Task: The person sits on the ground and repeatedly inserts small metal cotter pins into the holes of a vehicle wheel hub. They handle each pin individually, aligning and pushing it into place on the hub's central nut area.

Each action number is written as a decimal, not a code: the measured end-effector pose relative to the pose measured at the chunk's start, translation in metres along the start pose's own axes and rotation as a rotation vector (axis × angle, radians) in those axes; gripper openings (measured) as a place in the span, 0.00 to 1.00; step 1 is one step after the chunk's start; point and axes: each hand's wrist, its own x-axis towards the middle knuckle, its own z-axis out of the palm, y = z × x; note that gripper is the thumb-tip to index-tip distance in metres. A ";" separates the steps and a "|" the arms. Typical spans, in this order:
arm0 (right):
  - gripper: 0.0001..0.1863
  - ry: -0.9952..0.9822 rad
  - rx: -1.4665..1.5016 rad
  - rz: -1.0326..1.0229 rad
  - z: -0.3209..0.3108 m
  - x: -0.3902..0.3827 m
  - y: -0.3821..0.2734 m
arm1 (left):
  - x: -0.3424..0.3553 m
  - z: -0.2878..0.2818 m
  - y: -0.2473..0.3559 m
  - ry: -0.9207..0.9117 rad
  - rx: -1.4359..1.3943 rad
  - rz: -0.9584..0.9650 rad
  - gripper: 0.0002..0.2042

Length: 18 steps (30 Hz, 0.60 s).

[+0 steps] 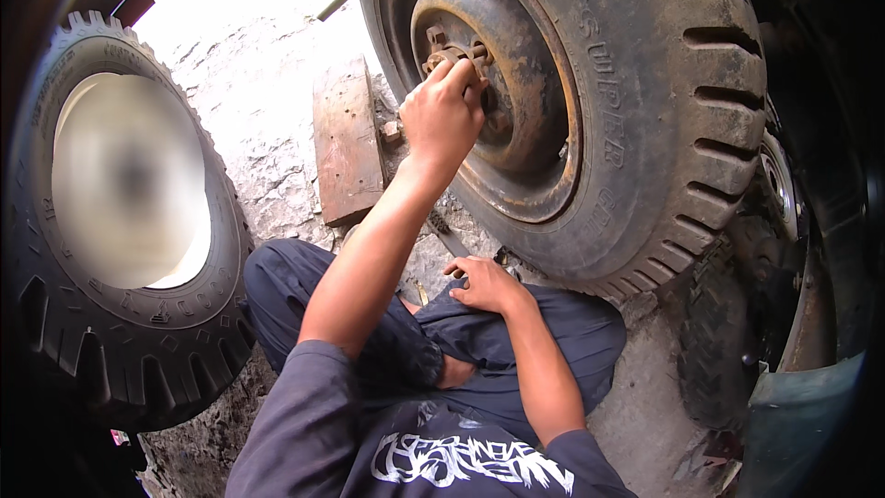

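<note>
A dark T-shirt (442, 452) sits closest; the person's hands are well apart. Further off, the left hand (442, 115) curls at the rusty hub (450, 53) of the big wheel (627, 129), right of a plank (346, 148); its grip I can't tell. The right hand (484, 284) rests loose on the trousers (572, 323). I'd keep those fingertips square to the hub.

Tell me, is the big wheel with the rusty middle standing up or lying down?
It's standing up: the big wheel has its rusty middle facing sideways, not skyward, with the left hand at it.
</note>
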 end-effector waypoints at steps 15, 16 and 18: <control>0.25 0.057 -0.044 -0.086 -0.003 -0.003 -0.012 | -0.013 0.012 -0.012 0.170 0.034 0.130 0.11; 0.25 0.057 -0.022 -0.079 -0.003 -0.003 -0.012 | -0.007 0.009 -0.012 0.148 0.043 0.137 0.11; 0.25 0.044 0.025 -0.059 -0.004 -0.004 -0.019 | 0.010 0.009 -0.013 0.213 -0.044 -0.001 0.12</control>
